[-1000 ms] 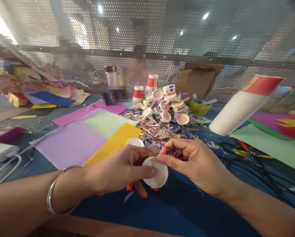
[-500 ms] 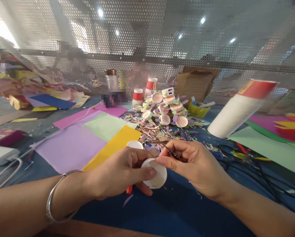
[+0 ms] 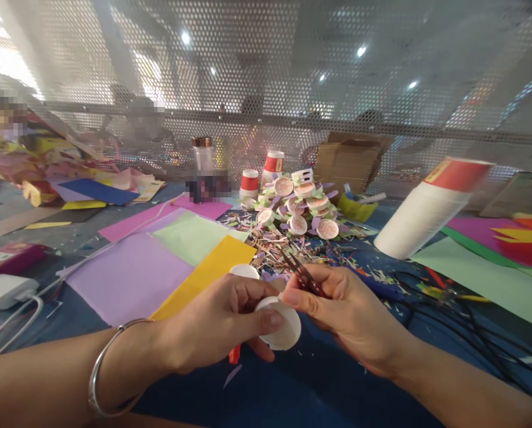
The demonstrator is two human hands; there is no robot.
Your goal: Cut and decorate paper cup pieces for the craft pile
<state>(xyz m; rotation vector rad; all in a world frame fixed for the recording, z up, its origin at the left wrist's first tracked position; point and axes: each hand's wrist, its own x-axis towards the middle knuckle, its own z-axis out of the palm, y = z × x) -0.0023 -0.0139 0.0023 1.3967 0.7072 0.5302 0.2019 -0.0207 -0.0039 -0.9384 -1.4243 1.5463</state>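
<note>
My left hand [image 3: 234, 315] is closed on a white paper cup bottom [image 3: 286, 330], a shallow round piece, with the thumb pressed on its face. At that piece's upper rim, the thumb and forefinger of my right hand [image 3: 337, 315] pinch a spot. Tucked in the same right hand is a pair of dark red tweezers [image 3: 308, 279], its two parted tips pointing up and away from the white piece. Another white round piece [image 3: 244, 272] lies just behind my left hand. Something red [image 3: 234, 354] shows beneath the left hand, mostly hidden.
Decorated cup bottoms [image 3: 298, 224] are heaped behind paper scraps [image 3: 270, 242]. Purple paper [image 3: 127, 273] and a yellow strip [image 3: 207, 270] lie left. Stacked paper cups [image 3: 426, 208] lean at right, near black cables [image 3: 466, 333]. A white charger [image 3: 7, 291] sits at far left.
The tweezers have turned in my right hand, so both tips now show apart. Both hands stay at the white piece. The whole view has shifted slightly downward in the picture.
</note>
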